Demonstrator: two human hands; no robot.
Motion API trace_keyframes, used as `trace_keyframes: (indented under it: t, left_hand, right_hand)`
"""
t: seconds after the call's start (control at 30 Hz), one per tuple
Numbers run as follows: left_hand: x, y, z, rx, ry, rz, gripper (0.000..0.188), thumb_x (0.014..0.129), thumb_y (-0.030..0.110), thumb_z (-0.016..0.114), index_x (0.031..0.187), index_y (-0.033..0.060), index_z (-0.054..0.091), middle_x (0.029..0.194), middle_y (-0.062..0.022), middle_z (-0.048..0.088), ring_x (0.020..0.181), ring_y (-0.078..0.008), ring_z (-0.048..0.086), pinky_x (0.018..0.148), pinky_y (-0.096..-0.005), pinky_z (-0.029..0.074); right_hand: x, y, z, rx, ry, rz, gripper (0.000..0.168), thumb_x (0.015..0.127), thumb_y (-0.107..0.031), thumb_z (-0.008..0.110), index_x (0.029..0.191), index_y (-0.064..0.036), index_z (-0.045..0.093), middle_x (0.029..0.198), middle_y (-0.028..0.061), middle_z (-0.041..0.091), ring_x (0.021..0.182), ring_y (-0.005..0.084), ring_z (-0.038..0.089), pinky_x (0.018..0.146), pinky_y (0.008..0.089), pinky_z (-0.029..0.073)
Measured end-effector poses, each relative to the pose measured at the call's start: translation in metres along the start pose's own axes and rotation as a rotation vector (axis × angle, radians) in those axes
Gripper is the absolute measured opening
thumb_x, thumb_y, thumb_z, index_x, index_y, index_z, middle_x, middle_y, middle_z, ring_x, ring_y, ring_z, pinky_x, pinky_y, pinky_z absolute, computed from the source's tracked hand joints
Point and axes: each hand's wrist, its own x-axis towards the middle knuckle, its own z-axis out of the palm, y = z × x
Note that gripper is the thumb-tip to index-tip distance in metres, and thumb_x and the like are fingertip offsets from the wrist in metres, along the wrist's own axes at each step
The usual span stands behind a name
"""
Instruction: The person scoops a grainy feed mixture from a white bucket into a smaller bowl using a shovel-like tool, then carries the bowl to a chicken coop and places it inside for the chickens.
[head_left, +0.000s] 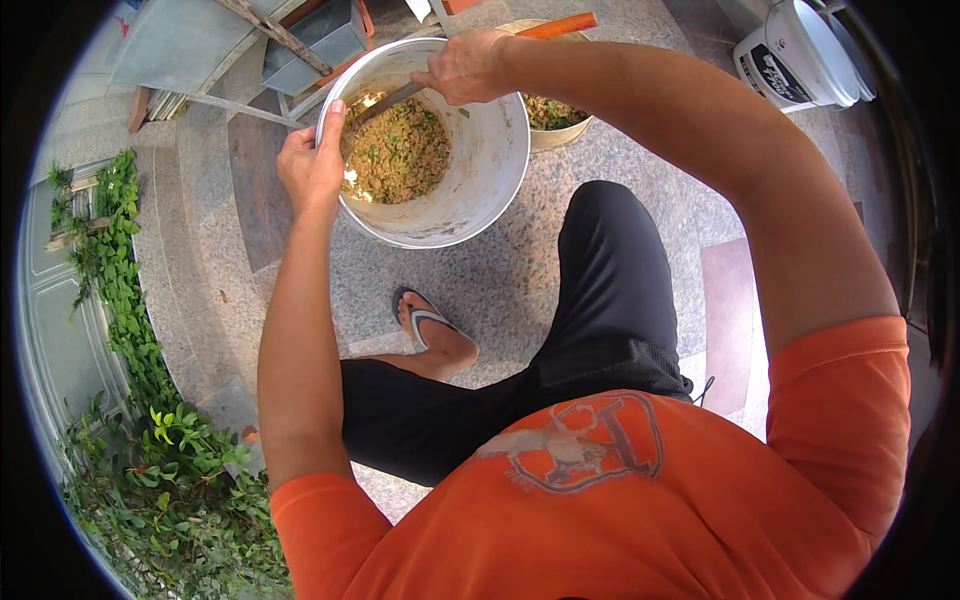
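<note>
A white plastic bucket (480, 180) tilts before me with its mouth towards me. In its bottom lies a crumbly brown mash with green bits (401, 154). My left hand (311, 165) grips the rim at its left side, thumb over the edge. Above the bucket's far side, my right hand (466, 67) is closed around the shaft of a long-handled tool (390, 101). Its metal end reaches into the bucket by the left wall, and its orange-red handle end (559, 26) sticks out past my wrist. The tool's tip is hidden in the mash.
Behind the bucket stands a round container (559, 139) holding similar mash, partly covered by my arm. White lidded pails (795, 60) are at the upper right. A grey planter box (319, 49) and leaning panels (191, 45) stand upper left. Leafy plants (165, 480) line the left side of the stone floor (480, 300).
</note>
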Motion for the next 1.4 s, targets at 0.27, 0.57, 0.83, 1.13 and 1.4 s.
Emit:
trace_keyframes:
  t: [0.27, 0.57, 0.83, 1.13, 1.4]
  left_hand:
    - [0.005, -0.013, -0.006, 0.126, 0.033, 0.009, 0.074, 0.079, 0.060, 0.081, 0.095, -0.0112, 0.071, 0.090, -0.0221, 0.073, 0.086, -0.0271, 0.070, 0.081, -0.0378, 0.055]
    - [0.014, -0.017, 0.005, 0.119, 0.037, 0.033, 0.075, 0.077, 0.061, 0.080, 0.094, -0.0115, 0.072, 0.093, -0.0246, 0.073, 0.088, -0.0301, 0.071, 0.083, -0.0400, 0.055]
    - [0.005, 0.006, 0.000, 0.107, 0.034, -0.035, 0.072, 0.083, 0.055, 0.079, 0.101, -0.0143, 0.070, 0.093, -0.0216, 0.072, 0.086, -0.0231, 0.069, 0.081, -0.0352, 0.054]
    - [0.011, -0.009, 0.002, 0.213, 0.037, 0.052, 0.080, 0.077, 0.066, 0.078, 0.098, -0.0108, 0.071, 0.090, -0.0240, 0.073, 0.087, -0.0313, 0.071, 0.083, -0.0420, 0.055]
    - [-0.003, 0.014, 0.013, 0.255, -0.012, 0.097, 0.075, 0.077, 0.065, 0.077, 0.092, -0.0088, 0.072, 0.089, -0.0254, 0.073, 0.086, -0.0345, 0.071, 0.084, -0.0441, 0.054]
  right_hand:
    - [-0.044, -0.039, -0.010, 0.202, -0.134, -0.002, 0.039, 0.092, -0.010, 0.061, 0.128, 0.002, 0.063, 0.099, 0.0173, 0.069, 0.090, 0.0281, 0.074, 0.074, 0.0376, 0.063]
    - [-0.021, -0.001, -0.002, -0.189, 0.031, -0.020, 0.066, 0.093, -0.017, 0.060, 0.150, 0.009, 0.038, 0.105, 0.0195, 0.070, 0.092, 0.0287, 0.074, 0.072, 0.0360, 0.061]
    - [-0.023, -0.022, 0.054, 0.106, -0.007, 0.094, 0.048, 0.090, -0.012, 0.062, 0.132, 0.009, 0.058, 0.104, 0.0201, 0.070, 0.090, 0.0317, 0.073, 0.071, 0.0430, 0.062]
    - [-0.055, -0.014, -0.035, -0.173, 0.140, -0.022, 0.033, 0.091, -0.014, 0.064, 0.116, 0.006, 0.070, 0.103, 0.0140, 0.072, 0.093, 0.0257, 0.074, 0.076, 0.0368, 0.063]
    - [-0.112, -0.019, 0.017, 0.132, -0.123, 0.054, 0.051, 0.097, -0.008, 0.056, 0.143, 0.010, 0.045, 0.086, 0.0212, 0.071, 0.075, 0.0248, 0.074, 0.061, 0.0356, 0.061]
